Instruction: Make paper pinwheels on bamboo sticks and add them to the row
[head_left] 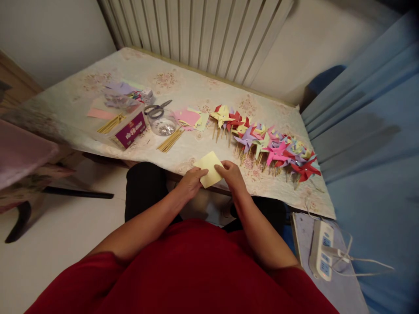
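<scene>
Table (131, 65) first: floral cloth, spans most of my view. Right side, a crowd of pinwheels (262, 143) in mixed colours, sticks toward the near edge. Left, box (131, 133) with a purple label, more sticks inside. Tub (153, 127) just beside it, cut paper (189, 117) to the tub's right, scissors (159, 109) by its far rim (handles toward the box), loose sticks (170, 140) nearer me.

Hands next. Left hand (191, 181) pinches the yellow sheet (212, 169) at its left, thumb on top; right hand (232, 174) pinches the right side, thumb on top too. Fingers underneath mostly hidden, so I can't tell how they're placed. Sheet sits between the hands at the table's near edge, looks flat, no fold I can make out.

To handle it well, I'd go light with both thumbs and match the tension side to side, or thin paper could buckle. Working over the tabletop would probably give firmer backing.

Smallest: shiny bits (166, 128) in the tub, shape unclear.
</scene>
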Tool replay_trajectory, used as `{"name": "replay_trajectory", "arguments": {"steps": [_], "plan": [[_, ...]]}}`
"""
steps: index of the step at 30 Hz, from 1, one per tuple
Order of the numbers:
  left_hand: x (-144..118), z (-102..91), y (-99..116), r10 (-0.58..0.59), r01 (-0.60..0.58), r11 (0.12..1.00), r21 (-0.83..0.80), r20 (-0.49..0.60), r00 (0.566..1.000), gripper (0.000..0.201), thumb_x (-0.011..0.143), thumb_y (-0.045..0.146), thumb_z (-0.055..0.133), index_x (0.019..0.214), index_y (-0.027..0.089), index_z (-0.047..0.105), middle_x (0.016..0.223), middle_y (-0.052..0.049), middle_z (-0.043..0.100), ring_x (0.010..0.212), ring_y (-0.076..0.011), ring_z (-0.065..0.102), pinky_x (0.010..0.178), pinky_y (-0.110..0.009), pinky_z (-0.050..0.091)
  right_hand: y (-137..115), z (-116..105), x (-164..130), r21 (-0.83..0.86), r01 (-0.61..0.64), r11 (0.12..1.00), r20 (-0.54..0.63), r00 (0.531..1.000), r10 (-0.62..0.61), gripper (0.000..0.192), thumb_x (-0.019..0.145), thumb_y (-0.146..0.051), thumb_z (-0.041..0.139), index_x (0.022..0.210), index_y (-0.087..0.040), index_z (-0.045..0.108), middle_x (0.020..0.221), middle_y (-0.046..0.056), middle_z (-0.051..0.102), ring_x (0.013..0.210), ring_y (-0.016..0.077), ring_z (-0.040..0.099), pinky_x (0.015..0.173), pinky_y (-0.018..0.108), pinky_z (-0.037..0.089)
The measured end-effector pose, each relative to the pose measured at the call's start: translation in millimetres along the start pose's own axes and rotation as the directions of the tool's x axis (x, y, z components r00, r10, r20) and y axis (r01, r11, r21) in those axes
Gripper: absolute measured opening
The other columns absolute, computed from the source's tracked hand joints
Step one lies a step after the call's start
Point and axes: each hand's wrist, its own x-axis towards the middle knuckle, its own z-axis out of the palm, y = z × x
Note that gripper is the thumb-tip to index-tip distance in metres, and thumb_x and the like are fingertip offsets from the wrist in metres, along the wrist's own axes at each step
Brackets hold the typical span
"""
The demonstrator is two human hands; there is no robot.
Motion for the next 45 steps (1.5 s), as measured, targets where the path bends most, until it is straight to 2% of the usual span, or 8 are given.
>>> {"name": "replay_trajectory", "arguments": {"steps": [2,4,6,13,17,23,36,45], "plan": [[0.1,0.5,2.4,0.012,-0.012,1.000,-0.009,-0.040,0.999,0.023,0.066,0.022,0.071,0.086,0.012,0.066,0.078,-0.006,0.070,0.067,-0.0175,0.065,0.062,-0.028,0.049,-0.9,-3.4,-8.9,-0.123,0.112,0.986,-0.246,0.959,-0.139,0.026,0.074,-0.040,0.062,0.085,-0.017,0.065,0.080,0.005,0.067,0.075,0.0199,0.062,0.074,0.033,0.051],[0.9,1.0,4.9,0.017,-0.018,1.000,-0.016,-0.081,0.997,0.019,0.067,0.020,0.069,0.084,0.014,0.064,0.078,-0.005,0.070,0.067,-0.0175,0.065,0.061,-0.028,0.049,1.8,-5.5,-20.7,-0.248,0.219,0.944,-0.383,0.873,-0.303,0.025,0.079,-0.036,0.059,0.093,-0.017,0.064,0.087,0.007,0.066,0.080,0.0201,0.062,0.082,0.035,0.050],[2.0,1.6,6.6,0.016,-0.018,1.000,-0.018,-0.112,0.994,0.016,0.068,0.019,0.067,0.083,0.015,0.063,0.077,-0.004,0.070,0.069,-0.0179,0.065,0.062,-0.028,0.050,8.7,-5.4,-33.1,-0.351,0.293,0.889,-0.352,0.839,-0.416,0.022,0.084,-0.034,0.054,0.097,-0.019,0.064,0.087,0.006,0.065,0.081,0.0203,0.062,0.083,0.036,0.050],[0.4,6.2,8.0,0.033,-0.035,0.999,-0.025,-0.070,0.997,0.014,0.070,0.018,0.065,0.083,0.017,0.063,0.076,-0.003,0.069,0.073,-0.0192,0.065,0.063,-0.028,0.049,38.8,8.6,-57.4,-0.417,0.476,0.774,-0.022,0.846,-0.532,0.024,0.091,-0.026,0.048,0.105,-0.022,0.066,0.094,0.009,0.067,0.090,0.0222,0.062,0.082,0.036,0.050],[-2.0,6.7,8.2,0.038,-0.039,0.999,-0.005,-0.075,0.996,0.010,0.071,0.019,0.066,0.080,0.018,0.062,0.073,-0.001,0.067,0.065,-0.0156,0.062,0.058,-0.025,0.047,44.2,17.0,-58.2,-0.441,0.472,0.764,0.012,0.854,-0.521,0.029,0.093,-0.027,0.046,0.114,-0.023,0.065,0.095,0.008,0.067,0.091,0.0209,0.064,0.081,0.034,0.051],[-3.4,8.2,6.9,0.056,-0.059,0.998,-0.030,-0.089,0.994,0.009,0.069,0.017,0.067,0.076,0.018,0.061,0.068,0.000,0.064,0.057,-0.0125,0.057,0.056,-0.024,0.046,47.3,22.8,-53.2,-0.390,0.516,0.763,-0.054,0.814,-0.578,0.028,0.093,-0.027,0.047,0.111,-0.022,0.068,0.096,0.008,0.070,0.088,0.0201,0.066,0.079,0.033,0.052],[-5.7,6.8,2.5,0.081,-0.081,0.997,0.011,-0.073,0.994,0.016,0.067,0.023,0.069,0.073,0.016,0.056,0.062,0.002,0.058,0.053,-0.0112,0.053,0.054,-0.025,0.042,26.0,32.8,-52.7,0.053,0.223,0.973,-0.142,0.967,-0.214,0.022,0.083,-0.040,0.061,0.089,-0.021,0.068,0.069,0.000,0.069,0.049,0.0150,0.061,0.054,0.028,0.049],[-0.1,3.5,-6.8,0.122,-0.118,0.992,0.051,-0.081,0.989,0.016,0.067,0.022,0.069,0.070,0.017,0.053,0.063,0.002,0.057,0.053,-0.0100,0.052,0.051,-0.023,0.039,11.2,40.1,-48.2,0.220,0.014,0.975,-0.197,0.980,0.031,0.022,0.077,-0.043,0.061,0.072,-0.022,0.059,0.055,-0.003,0.063,0.045,0.0148,0.057,0.049,0.027,0.047]]}}
